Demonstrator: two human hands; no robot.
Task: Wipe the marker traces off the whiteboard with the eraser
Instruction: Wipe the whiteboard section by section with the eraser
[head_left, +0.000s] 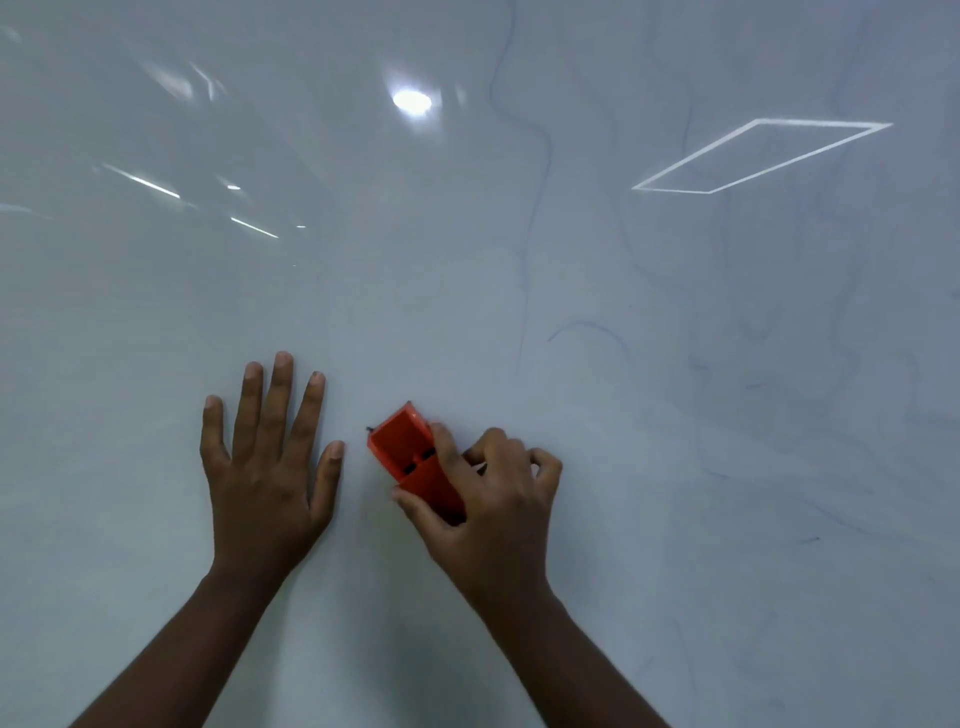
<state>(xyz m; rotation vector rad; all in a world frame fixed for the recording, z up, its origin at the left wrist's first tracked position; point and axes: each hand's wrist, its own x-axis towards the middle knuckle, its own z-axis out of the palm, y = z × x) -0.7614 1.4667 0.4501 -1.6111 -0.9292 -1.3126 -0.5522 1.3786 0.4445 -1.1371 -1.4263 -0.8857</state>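
Note:
The whiteboard (467, 291) fills the whole view. My right hand (493, 509) grips a red eraser (410, 457) and holds it against the board, thumb on its lower left side and fingers curled over its right side. My left hand (265, 467) lies flat on the board just left of the eraser, fingers straight and spread. Faint blue marker traces (530, 228) run in a wavy line above and right of the eraser, and a short blue arc (587, 332) sits further right. Smudged bluish traces (753, 364) cover the right part of the board.
Bright reflections of ceiling lights show on the glossy surface: a round spot (412, 101), short streaks at the left (156, 187) and a rhombus outline (758, 156) at the upper right. No edge of the board is in view.

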